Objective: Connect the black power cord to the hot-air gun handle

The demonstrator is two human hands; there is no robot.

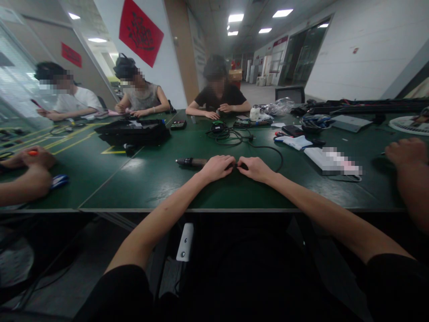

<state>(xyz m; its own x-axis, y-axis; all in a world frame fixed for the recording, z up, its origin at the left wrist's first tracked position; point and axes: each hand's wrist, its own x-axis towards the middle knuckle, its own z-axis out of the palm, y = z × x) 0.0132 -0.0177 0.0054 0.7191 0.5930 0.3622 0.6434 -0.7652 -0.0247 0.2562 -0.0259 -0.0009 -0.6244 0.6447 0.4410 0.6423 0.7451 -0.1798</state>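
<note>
Facing each other above the green tabletop (161,188), the left hand (219,168) and the right hand (254,169) are held with fingers curled inward and tips nearly meeting. A small dark piece (236,165) is pinched between the fingertips of both; it is too small and too covered to be identified. Just beyond the left hand, a dark cylindrical power tool (191,162) is laid on its side, its metal tip pointed left. Behind the right hand, a black cable (282,157) is curved towards a loose coil and plug. To the right, blue-and-white gloves (295,142) and a white box (315,159) are set down, the print on the box being blurred out. Below the table edge, a white label plate (185,241) is seen, marked with a figure that can be read as 6 or 9. On the pillar, a red poster (140,33) is hung, brushed with black calligraphy that cannot be deciphered; the lettering on a maroon wall sign (280,41) is likewise too small. Across the table, a black tray (134,133) is placed near a seated co-worker (144,96).
</note>
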